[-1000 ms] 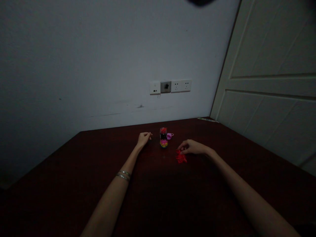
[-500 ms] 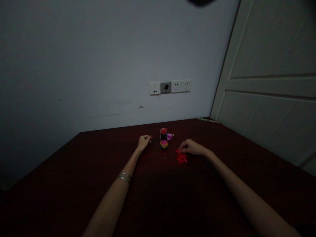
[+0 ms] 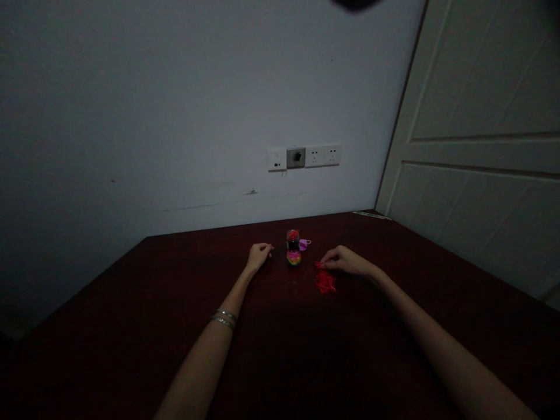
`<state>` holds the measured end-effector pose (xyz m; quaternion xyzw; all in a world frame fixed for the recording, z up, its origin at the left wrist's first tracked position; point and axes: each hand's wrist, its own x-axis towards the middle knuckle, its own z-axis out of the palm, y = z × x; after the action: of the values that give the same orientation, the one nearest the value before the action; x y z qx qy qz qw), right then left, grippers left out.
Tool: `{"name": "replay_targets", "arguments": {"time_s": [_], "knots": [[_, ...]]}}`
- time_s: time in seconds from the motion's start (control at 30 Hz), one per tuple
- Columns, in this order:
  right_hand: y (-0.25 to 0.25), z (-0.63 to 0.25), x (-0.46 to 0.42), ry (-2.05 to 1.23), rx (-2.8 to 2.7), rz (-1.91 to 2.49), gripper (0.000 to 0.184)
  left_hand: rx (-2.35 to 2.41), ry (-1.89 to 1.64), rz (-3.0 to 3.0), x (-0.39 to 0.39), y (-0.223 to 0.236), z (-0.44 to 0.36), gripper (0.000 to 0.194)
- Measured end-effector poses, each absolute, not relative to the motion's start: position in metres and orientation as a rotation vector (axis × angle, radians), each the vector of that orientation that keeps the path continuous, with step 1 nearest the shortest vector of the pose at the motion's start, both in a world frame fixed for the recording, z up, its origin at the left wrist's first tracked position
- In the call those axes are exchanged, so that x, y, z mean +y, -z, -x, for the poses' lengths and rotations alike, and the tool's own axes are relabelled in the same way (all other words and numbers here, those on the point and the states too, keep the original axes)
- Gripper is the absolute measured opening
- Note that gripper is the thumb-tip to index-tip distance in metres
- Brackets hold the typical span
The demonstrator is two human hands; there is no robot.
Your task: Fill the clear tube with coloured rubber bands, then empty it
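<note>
My left hand (image 3: 259, 255) rests on the dark red table, left of the jar, its fingers curled closed; whatever they may hold is too small to make out. My right hand (image 3: 343, 260) is in a pinch at the upper edge of a loose pile of red rubber bands (image 3: 326, 281), with a bit of red at its fingertips. Between the two hands stands a small clear jar (image 3: 293, 246), with red at the top, a dark label in the middle and pink and yellow bands at the bottom. Touching or just behind its right side is a purple lid (image 3: 303, 245) with a loop.
The dark red table (image 3: 175, 280) meets a pale wall (image 3: 196, 116) at the back. Sockets and a switch (image 3: 322, 155) are set in that wall. A white panelled door (image 3: 472, 192) borders the right side. A thin pale strip (image 3: 371, 214) lies at the far right corner.
My right hand has shifted slightly at the top of the red pile, still pinching. My left hand stays beside the jar. The whole view has moved a little.
</note>
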<state>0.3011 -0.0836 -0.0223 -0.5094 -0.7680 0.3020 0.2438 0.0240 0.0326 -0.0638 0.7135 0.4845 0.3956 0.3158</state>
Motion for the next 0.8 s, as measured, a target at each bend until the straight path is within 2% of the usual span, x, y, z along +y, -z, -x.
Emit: {"name": "replay_targets", "arguments": {"time_s": [0.1, 0.27, 0.47, 0.63, 0.8], "knots": [[0.016, -0.300, -0.086, -0.810, -2.048, 1.385, 0.037, 1.145, -1.007, -1.763, 0.030, 0.058, -0.020, 0.036], [-0.001, -0.298, -0.087, -0.728, -1.940, 1.363, 0.036, 0.761, -0.827, -1.546, 0.027, 0.036, -0.011, 0.056], [-0.046, -0.286, -0.075, -0.575, -1.975, 1.325, 0.034, 0.598, -0.722, -1.633, 0.014, 0.010, -0.032, 0.078], [-0.088, -0.264, -0.054, -0.546, -2.239, 1.308, 0.032, 0.423, -0.728, -1.644, -0.004, 0.009, -0.054, 0.073], [-0.106, -0.240, -0.029, -0.458, -2.506, 1.398, 0.026, 0.425, -0.756, -1.559, -0.008, 0.015, -0.060, 0.068]]}}
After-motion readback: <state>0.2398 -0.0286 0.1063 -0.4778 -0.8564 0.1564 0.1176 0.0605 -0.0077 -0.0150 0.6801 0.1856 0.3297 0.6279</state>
